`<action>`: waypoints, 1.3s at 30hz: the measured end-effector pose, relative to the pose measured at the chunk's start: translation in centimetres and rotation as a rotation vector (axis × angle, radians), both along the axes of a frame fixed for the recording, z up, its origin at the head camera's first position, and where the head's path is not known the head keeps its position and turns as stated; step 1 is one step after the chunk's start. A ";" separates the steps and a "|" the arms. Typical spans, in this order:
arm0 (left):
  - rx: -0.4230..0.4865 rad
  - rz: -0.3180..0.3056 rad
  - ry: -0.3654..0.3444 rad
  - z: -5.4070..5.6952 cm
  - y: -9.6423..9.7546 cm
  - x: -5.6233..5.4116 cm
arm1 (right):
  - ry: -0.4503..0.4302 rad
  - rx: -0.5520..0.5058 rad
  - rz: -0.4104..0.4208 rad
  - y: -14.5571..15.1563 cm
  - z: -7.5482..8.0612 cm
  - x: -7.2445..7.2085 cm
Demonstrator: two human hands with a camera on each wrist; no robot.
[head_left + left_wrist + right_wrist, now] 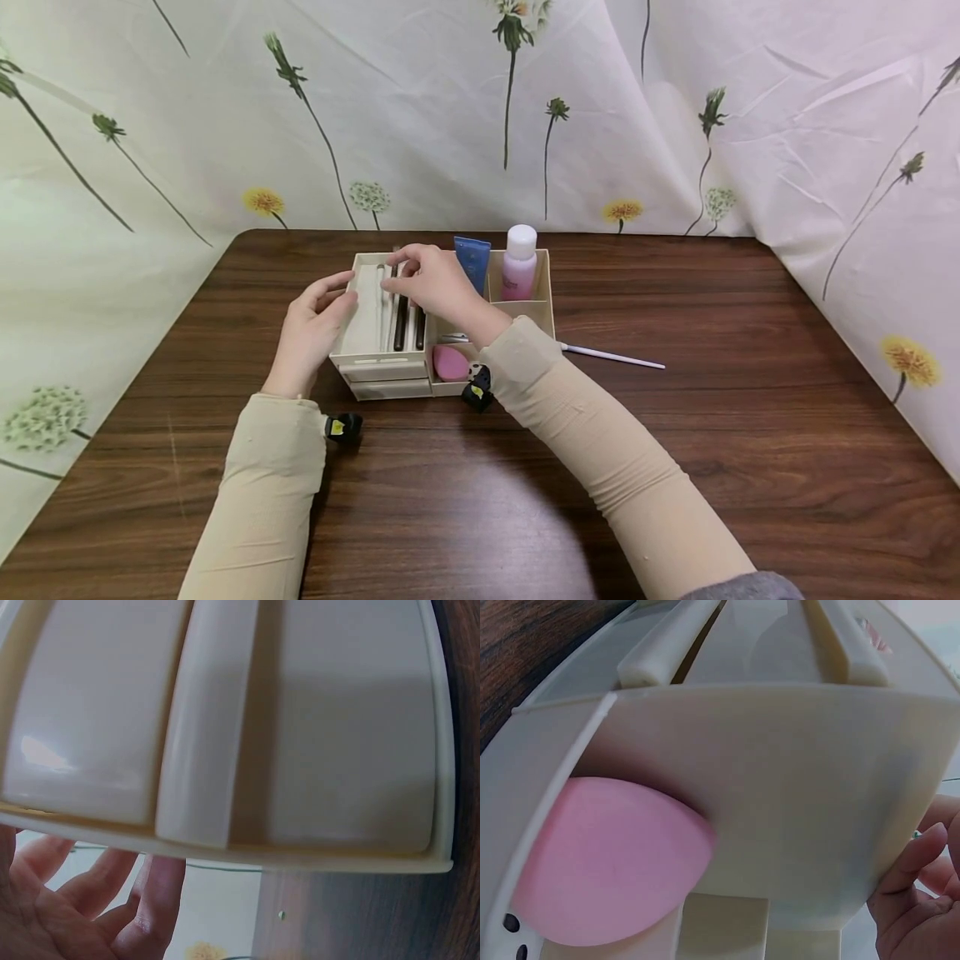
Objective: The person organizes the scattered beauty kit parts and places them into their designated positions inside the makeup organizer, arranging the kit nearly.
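Observation:
A cream cosmetics organizer (382, 360) stands on the table. Several makeup brushes lie in its top left tray, among them a white one (379, 304) and a dark-handled one (401, 323). My left hand (311, 329) is at the organizer's left side; in the left wrist view its fingers (159, 907) touch the outer wall beside the drawers (352, 750). Over the tray is my right hand (438, 287), thumb and index finger spread apart near the white brush. The right wrist view catches this hand (919, 900) loosely bent past the divider wall (780, 795).
On the organizer's right side are a blue tube (472, 260), a pink bottle with a white cap (519, 271) and a pink makeup sponge (450, 364). A thin white brush (615, 357) lies on the wooden table (712, 467) to the right. A floral cloth (420, 108) hangs behind.

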State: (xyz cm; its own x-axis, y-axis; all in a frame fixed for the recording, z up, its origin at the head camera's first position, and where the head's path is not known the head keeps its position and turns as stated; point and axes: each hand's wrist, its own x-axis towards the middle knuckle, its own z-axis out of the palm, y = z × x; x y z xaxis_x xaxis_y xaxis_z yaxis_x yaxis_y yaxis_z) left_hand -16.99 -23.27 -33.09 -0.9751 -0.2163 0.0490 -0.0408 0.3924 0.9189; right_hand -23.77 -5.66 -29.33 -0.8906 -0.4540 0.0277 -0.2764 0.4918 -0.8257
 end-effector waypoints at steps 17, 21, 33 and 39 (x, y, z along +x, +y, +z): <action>-0.010 0.005 -0.008 0.1 0.1 0.1 | -0.049 -0.151 0.019 0.8 0.3 0.8; -0.014 0.003 -0.007 0.1 0.0 0.1 | -0.068 -0.225 0.013 1.4 0.8 1.6; -0.009 0.002 -0.008 0.1 -0.1 0.0 | -0.117 -0.422 0.023 3.4 1.8 3.1; -0.016 0.011 0.002 0.1 0.0 0.1 | -0.119 -0.495 0.007 4.4 1.8 3.9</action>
State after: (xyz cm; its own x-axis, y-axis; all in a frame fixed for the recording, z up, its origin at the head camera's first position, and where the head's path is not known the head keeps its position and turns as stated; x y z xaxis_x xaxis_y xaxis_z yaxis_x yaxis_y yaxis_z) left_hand -16.89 -23.25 -33.03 -0.9725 -0.2263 0.0544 -0.0435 0.4064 0.9127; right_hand -19.89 -1.24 -27.49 -0.8975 -0.4184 0.1393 -0.1678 0.0319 -0.9853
